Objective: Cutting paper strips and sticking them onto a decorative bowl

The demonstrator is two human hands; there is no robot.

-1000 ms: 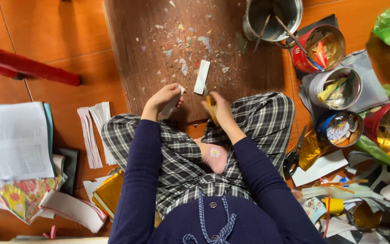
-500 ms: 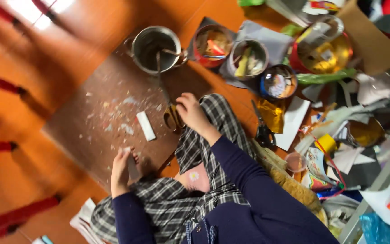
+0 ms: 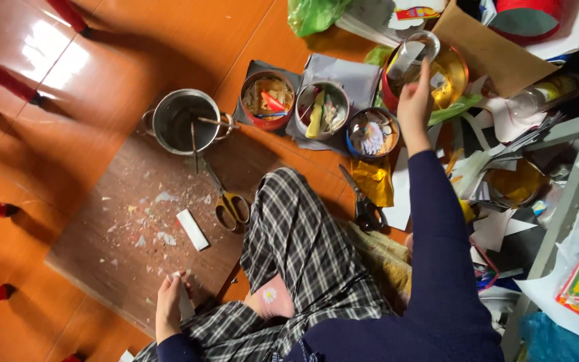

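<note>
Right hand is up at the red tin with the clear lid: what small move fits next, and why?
Probably lifting the clear lid aside: the right hand already touches it over the red tin, while the left hand rests on the brown board, holding a white strip.

Floor: glossy orange wood.
Board: brown, flat on the floor, strewn with paper scraps.
On board: white paper strip, yellow-handled scissors, steel pot.
Beside board: three round tins, black scissors.
</note>
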